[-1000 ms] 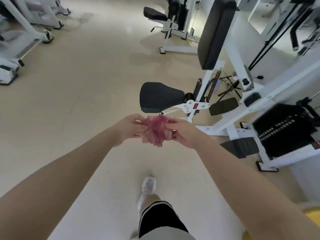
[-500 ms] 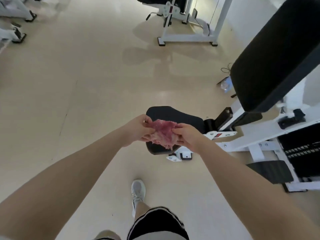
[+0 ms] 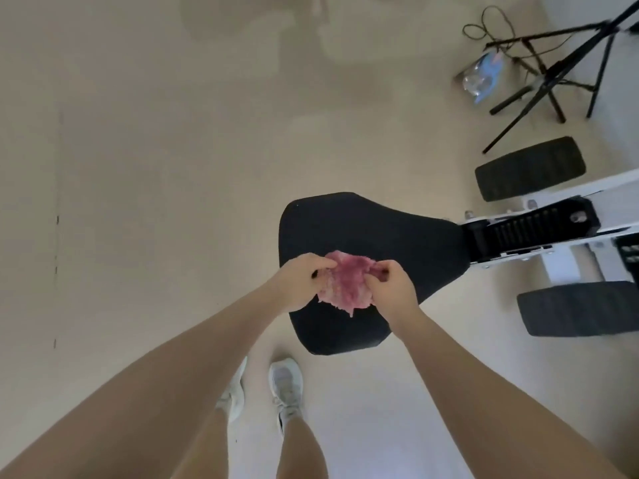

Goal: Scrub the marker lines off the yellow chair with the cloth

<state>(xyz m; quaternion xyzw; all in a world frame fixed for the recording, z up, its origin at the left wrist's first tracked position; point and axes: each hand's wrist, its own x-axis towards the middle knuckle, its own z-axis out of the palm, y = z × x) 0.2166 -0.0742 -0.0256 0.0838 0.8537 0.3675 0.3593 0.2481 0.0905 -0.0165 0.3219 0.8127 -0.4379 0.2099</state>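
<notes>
A crumpled pink cloth hangs between both hands above a black padded seat. My left hand pinches its left edge with curled fingers. My right hand pinches the right edge the same way. No yellow chair is in view.
The black seat belongs to a white gym machine on the right, with two black foot pads. A black tripod and a blue-and-clear bag stand at the far right. My white shoes are on the beige floor below.
The view has tilted down and moved closer, so the black seat now lies directly under my hands. Both hands still hold the pink cloth between them.
</notes>
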